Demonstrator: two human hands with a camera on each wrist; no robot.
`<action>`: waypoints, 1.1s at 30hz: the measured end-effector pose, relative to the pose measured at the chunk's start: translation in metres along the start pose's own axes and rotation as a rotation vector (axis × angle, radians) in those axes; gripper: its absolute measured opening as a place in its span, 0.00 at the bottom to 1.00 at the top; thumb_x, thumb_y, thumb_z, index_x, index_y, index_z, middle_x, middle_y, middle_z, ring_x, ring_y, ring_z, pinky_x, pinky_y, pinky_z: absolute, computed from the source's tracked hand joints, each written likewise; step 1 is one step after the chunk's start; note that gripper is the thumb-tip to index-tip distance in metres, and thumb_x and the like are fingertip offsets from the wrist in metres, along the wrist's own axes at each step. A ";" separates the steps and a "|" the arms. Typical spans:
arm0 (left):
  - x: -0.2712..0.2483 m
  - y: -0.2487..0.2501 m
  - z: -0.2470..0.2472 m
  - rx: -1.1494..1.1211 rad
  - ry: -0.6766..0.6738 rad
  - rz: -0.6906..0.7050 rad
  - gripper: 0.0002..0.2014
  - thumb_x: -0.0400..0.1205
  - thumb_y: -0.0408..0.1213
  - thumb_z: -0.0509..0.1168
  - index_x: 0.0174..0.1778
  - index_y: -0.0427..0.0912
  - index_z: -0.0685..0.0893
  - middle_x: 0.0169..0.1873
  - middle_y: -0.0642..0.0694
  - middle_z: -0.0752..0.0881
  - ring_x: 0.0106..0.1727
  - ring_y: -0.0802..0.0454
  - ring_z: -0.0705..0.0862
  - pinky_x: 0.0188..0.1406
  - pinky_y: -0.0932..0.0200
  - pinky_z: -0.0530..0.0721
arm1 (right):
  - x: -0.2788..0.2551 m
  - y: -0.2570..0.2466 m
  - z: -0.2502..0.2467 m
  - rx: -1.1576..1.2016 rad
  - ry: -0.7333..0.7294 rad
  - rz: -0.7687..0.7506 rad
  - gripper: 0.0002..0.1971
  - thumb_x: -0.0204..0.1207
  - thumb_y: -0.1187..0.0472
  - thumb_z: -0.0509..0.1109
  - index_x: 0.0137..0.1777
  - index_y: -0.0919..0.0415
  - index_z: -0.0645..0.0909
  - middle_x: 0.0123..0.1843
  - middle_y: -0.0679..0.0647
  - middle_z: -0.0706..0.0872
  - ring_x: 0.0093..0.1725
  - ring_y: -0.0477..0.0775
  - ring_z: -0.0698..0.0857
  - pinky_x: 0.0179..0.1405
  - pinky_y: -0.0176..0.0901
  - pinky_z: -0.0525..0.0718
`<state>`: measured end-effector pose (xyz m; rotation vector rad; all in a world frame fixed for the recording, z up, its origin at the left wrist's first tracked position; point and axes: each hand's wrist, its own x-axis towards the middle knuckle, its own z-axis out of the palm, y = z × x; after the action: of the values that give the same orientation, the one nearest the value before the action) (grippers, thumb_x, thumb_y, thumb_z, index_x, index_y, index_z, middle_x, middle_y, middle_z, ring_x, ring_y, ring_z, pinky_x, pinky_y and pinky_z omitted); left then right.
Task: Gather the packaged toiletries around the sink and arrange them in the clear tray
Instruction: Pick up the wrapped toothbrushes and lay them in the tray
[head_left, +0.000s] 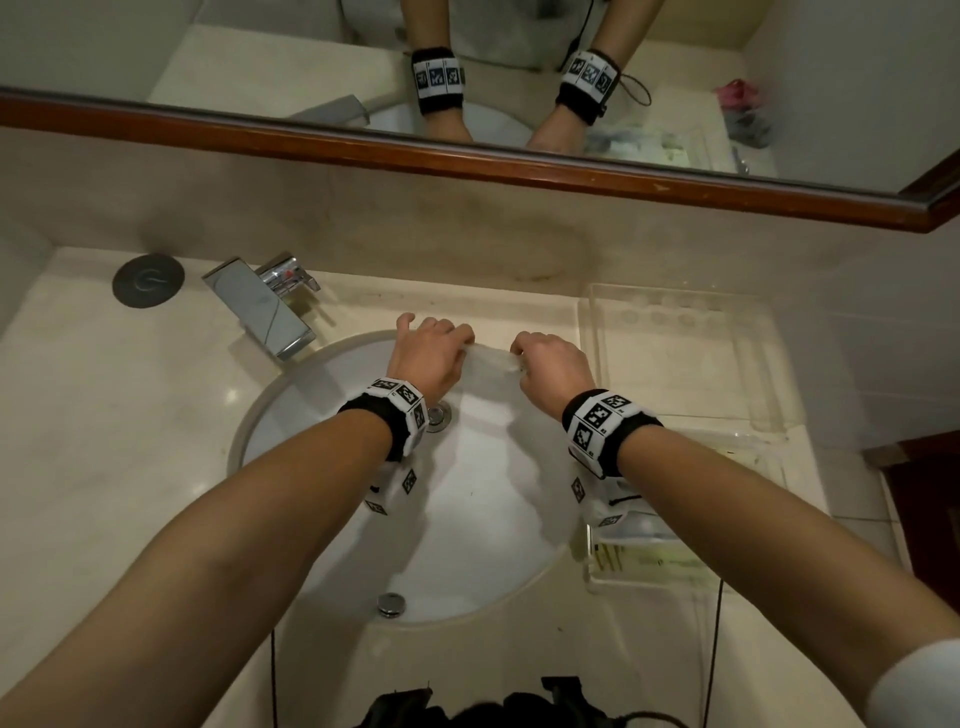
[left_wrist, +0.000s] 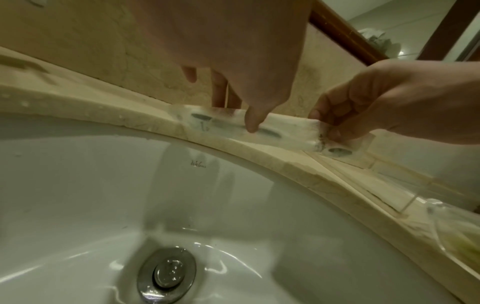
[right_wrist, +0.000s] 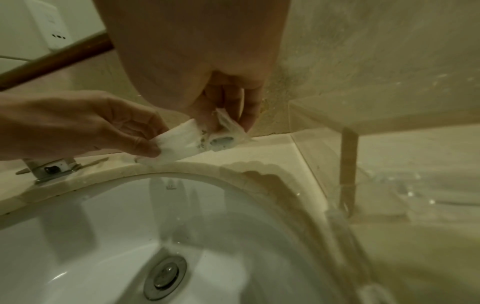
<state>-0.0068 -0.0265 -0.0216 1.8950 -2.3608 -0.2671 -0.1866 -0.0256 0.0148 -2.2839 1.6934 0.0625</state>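
A small white packaged toiletry (head_left: 493, 359) in a clear wrapper with dark print is held between both hands over the far rim of the sink (head_left: 291, 384). My left hand (head_left: 434, 348) pinches its left end, thumb in front and fingers behind (left_wrist: 249, 121). My right hand (head_left: 545, 364) pinches its right end (right_wrist: 221, 127). The packet (left_wrist: 285, 131) (right_wrist: 179, 144) hangs just above the counter. The clear tray (head_left: 691, 332) stands to the right of the sink, its far half bare. More packets (head_left: 660, 561) with green print lie in its near part.
A chrome faucet (head_left: 260, 306) stands at the sink's far left, beside a round grey cover (head_left: 148, 280). The drain (head_left: 439, 415) lies below my left wrist. A wood-framed mirror (head_left: 467, 156) runs above the backsplash. The counter ends at the right by a dark wooden edge (head_left: 930, 499).
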 end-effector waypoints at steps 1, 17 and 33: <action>-0.002 0.002 -0.002 0.006 -0.005 0.001 0.13 0.85 0.41 0.57 0.63 0.48 0.79 0.59 0.47 0.85 0.63 0.45 0.79 0.72 0.43 0.58 | -0.003 0.001 -0.002 0.002 0.012 0.000 0.17 0.75 0.71 0.60 0.62 0.61 0.79 0.57 0.58 0.85 0.56 0.61 0.82 0.46 0.48 0.77; -0.041 0.053 -0.021 -0.022 0.043 0.104 0.14 0.88 0.44 0.53 0.56 0.40 0.81 0.50 0.41 0.85 0.52 0.40 0.80 0.40 0.54 0.66 | -0.065 0.033 -0.023 0.016 0.024 -0.028 0.15 0.81 0.62 0.58 0.65 0.56 0.78 0.60 0.54 0.83 0.59 0.57 0.80 0.52 0.52 0.82; -0.046 0.125 -0.029 -0.127 -0.199 0.127 0.13 0.84 0.40 0.57 0.62 0.42 0.81 0.51 0.42 0.87 0.49 0.42 0.83 0.44 0.51 0.80 | -0.117 0.090 -0.033 -0.041 0.031 0.093 0.11 0.80 0.65 0.58 0.57 0.60 0.79 0.53 0.56 0.82 0.53 0.59 0.80 0.45 0.49 0.76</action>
<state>-0.1112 0.0426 0.0335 1.7263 -2.5077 -0.6050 -0.3120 0.0504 0.0521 -2.2451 1.8298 0.0824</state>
